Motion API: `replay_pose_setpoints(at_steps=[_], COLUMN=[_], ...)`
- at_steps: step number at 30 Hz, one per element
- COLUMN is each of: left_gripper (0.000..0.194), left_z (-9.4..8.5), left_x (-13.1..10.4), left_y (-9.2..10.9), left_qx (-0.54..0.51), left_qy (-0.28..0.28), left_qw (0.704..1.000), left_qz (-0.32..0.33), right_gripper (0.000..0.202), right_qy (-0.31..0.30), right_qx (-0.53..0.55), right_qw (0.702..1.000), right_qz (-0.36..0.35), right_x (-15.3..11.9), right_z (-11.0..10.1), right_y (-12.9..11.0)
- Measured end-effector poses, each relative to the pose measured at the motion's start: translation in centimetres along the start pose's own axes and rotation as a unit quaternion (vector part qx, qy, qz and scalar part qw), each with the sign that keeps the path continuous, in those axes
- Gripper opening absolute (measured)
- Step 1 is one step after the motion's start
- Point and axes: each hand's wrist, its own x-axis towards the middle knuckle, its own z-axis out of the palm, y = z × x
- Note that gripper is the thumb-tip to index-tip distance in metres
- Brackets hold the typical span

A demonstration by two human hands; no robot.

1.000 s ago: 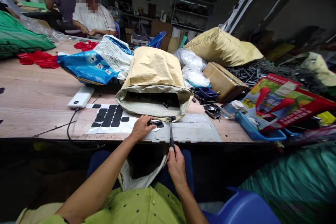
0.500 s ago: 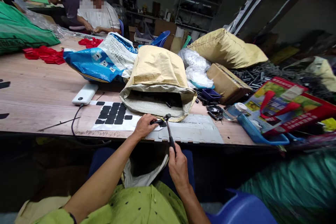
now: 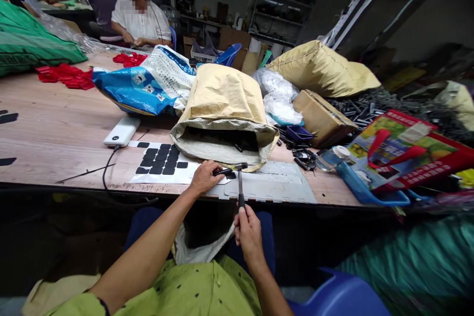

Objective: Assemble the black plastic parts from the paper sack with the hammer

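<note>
My left hand (image 3: pixel 206 177) is closed on a small black part (image 3: pixel 222 172) at the table's front edge, by the grey plate (image 3: pixel 270 188). My right hand (image 3: pixel 249 229) grips the black handle of a small hammer (image 3: pixel 240 182), whose head is up beside the tip of the black part; whether they touch I cannot tell. Behind my hands an open tan sack (image 3: pixel 225 91) lies with its mouth facing me and dark pieces inside. Left of my left hand, a white sheet (image 3: pixel 181 176) bears several rounded black pads (image 3: pixel 159 158).
A white power bank (image 3: pixel 122 132) with a cable lies on the left. Blue bag (image 3: pixel 137 89) and red strips (image 3: pixel 66 76) are behind it. To the right are a cardboard box (image 3: pixel 322 117), a bottle (image 3: pixel 333 157), a blue tray (image 3: pixel 359 187) and a red bag (image 3: pixel 411 153). People sit across the table.
The hammer has tilted, its head shifting slightly right, and my right hand has moved a little left and down. A person at the far left has stretched out an arm.
</note>
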Motion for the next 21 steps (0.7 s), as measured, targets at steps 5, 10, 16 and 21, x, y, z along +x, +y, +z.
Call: replay_pose_setpoints(at_steps=[5,10,16,21], left_gripper=[0.017,0.017,0.017,0.017], left_z=[-0.13,-0.07,-0.07,-0.76], left_x=[0.03,-0.02,0.05,-0.37], left_y=[0.09,-0.10,-0.22,0.70], left_qx=[0.009,0.008,0.009,-0.007], left_qy=[-0.015,-0.019,-0.024,-0.020], left_qw=[1.000,1.000,1.000,0.999], left_qz=[-0.001,0.006,0.008,0.027], right_gripper=[0.058,0.057,0.057,0.058], right_qy=[0.004,-0.007,-0.017,-0.020], right_qx=[0.107,0.142,0.162,0.167], right_qw=[0.991,0.985,0.980,0.979], right_qz=[0.079,0.100,0.113,0.115], right_x=[0.72,0.74,0.88,0.95], right_z=[-0.29,-0.33,-0.20,-0.25], right_y=[-0.51,-0.40,-0.02,-0.02])
